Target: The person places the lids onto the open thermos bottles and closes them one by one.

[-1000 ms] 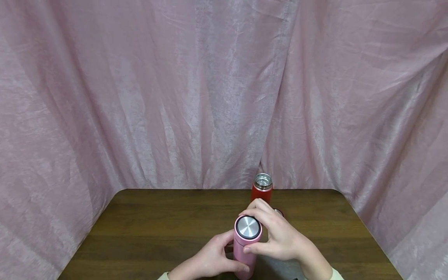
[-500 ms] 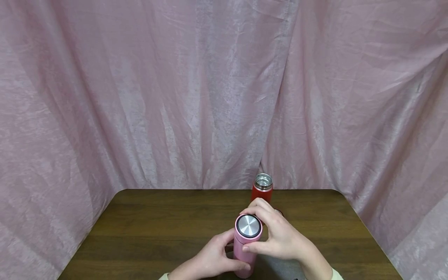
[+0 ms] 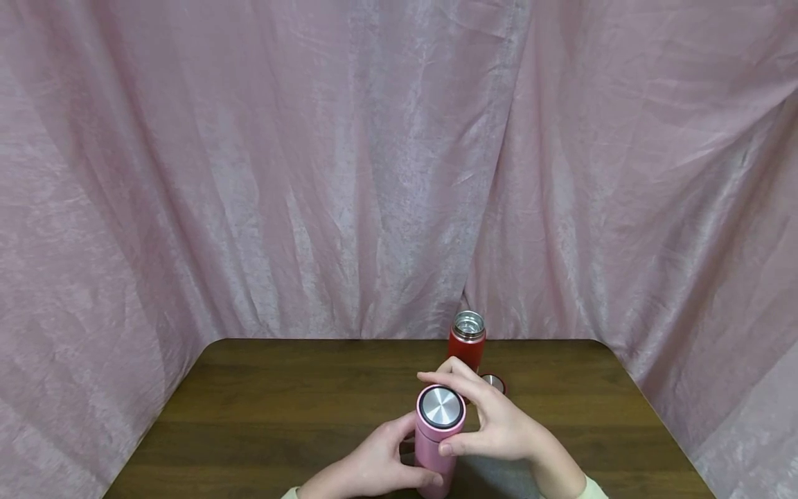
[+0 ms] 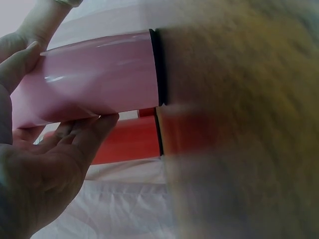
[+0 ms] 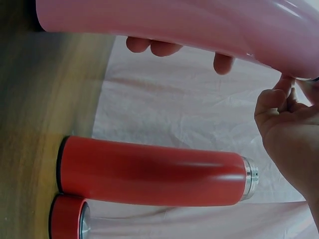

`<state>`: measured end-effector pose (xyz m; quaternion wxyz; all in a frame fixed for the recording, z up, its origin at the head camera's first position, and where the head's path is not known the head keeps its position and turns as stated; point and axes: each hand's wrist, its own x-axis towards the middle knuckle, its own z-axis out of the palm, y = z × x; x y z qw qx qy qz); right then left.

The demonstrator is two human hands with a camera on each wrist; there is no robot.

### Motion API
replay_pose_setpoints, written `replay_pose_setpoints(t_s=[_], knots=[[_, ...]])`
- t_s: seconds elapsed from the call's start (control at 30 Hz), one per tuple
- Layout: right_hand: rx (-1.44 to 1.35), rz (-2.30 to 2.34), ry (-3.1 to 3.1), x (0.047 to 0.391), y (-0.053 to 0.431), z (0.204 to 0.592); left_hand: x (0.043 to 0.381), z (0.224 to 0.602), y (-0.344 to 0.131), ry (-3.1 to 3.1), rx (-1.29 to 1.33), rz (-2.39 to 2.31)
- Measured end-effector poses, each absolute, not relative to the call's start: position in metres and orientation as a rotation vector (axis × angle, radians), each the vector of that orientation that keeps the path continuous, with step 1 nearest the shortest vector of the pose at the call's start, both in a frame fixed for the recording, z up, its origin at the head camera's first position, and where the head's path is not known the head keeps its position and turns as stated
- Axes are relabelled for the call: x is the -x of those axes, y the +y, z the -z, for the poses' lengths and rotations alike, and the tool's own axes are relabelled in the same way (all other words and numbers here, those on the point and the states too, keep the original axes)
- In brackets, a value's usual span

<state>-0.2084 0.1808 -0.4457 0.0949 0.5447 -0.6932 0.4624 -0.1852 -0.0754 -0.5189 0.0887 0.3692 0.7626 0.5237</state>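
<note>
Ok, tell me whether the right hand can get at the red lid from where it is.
Probably yes: the red lid sits just beyond the right hand, with nothing seen between them, though the hand would first have to leave the pink bottle.

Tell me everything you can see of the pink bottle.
The pink bottle is a tall, glossy cylinder with a black base. Its pink cap is on, a thin seam showing below it, and topped by a metallic-looking silver disc ringed in black. It appears to stand upright on the wooden table. The left hand grips its body; the right hand spans its top, thumb against the front near the seam.
</note>
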Motion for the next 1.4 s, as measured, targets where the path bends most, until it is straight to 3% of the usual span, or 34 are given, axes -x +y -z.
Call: replay_pose_setpoints(t_s=[1.4], knots=[[-1.288,-1.262,-2.168,0.197,0.171,0.441,0.182,0.519,-0.069,2.356,-1.029,-1.676]])
